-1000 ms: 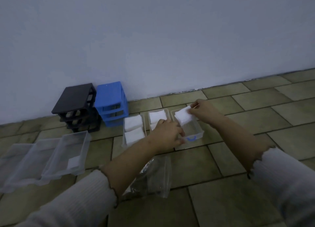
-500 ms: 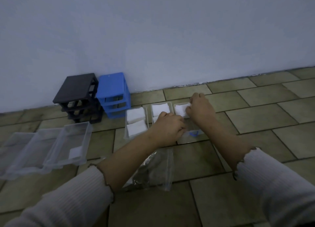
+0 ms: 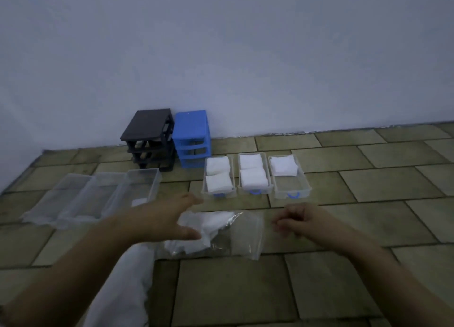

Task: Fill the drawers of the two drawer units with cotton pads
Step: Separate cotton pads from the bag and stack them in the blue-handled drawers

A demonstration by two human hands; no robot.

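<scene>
Open left hand [image 3: 169, 222] reaches the cotton pad bag [image 3: 216, 235]; right hand [image 3: 298, 219], loosely curled, seems empty. Pinch 1 stack cleanly for the half-filled drawer [image 3: 291, 186].

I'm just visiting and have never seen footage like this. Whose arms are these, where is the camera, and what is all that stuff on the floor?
There is no machine here: the arms belong to a person, and the single camera is worn on their head, looking forward and down. On the tiled floor, against the wall, stand a black drawer unit and a blue drawer unit, both with their drawers pulled out. Three clear drawers with blue handles lie in a row: the left drawer and middle drawer each hold two stacks of white cotton pads, the right drawer only one. Three more clear drawers lie to the left. The left hand, open, reaches over a clear plastic bag of pads; the right hand hangs loosely curled, holding nothing.
</scene>
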